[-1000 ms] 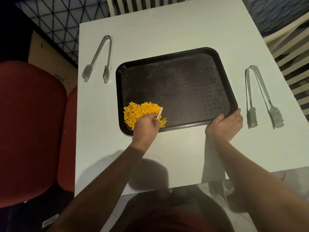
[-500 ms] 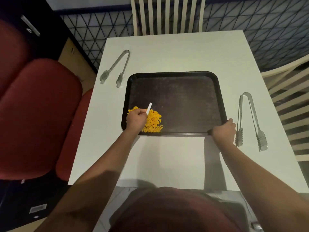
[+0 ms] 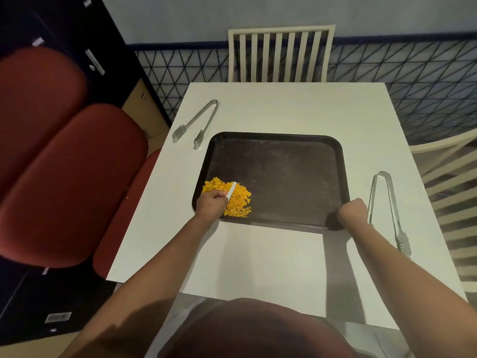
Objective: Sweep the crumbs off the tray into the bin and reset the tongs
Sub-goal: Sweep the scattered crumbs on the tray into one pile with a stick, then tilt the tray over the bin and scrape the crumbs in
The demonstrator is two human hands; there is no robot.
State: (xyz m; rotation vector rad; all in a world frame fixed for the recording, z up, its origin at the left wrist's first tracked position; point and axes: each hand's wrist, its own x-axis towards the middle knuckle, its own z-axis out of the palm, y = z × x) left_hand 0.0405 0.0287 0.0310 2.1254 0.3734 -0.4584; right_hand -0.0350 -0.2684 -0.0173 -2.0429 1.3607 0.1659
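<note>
Crumbs (image 3: 236, 200), bright orange, sit heaped in the near left corner of the black tray (image 3: 284, 171), which lies flat on the white counter (image 3: 271, 259). I see my left hand (image 3: 210, 205) at that same corner, its grip curled round a small white scraper (image 3: 231, 190); the scraper's free end angles up and away over the middle of the heap, and the crumbs lie just beyond and to the right of the knuckles, touching the hand's edge. My right hand (image 3: 353, 211) is at the tray's near right corner, grip closed on the rim there. One pair of metal tongs (image 3: 196, 125) rests on the counter just beyond the tray's far left corner, arms spread. A second pair of tongs (image 3: 387, 210) lies to the right of the tray, just beside my right hand, its gripping ends pointing toward me and partly hidden behind my forearm. Red padded seats (image 3: 64, 164) stand to the left of the counter.
</note>
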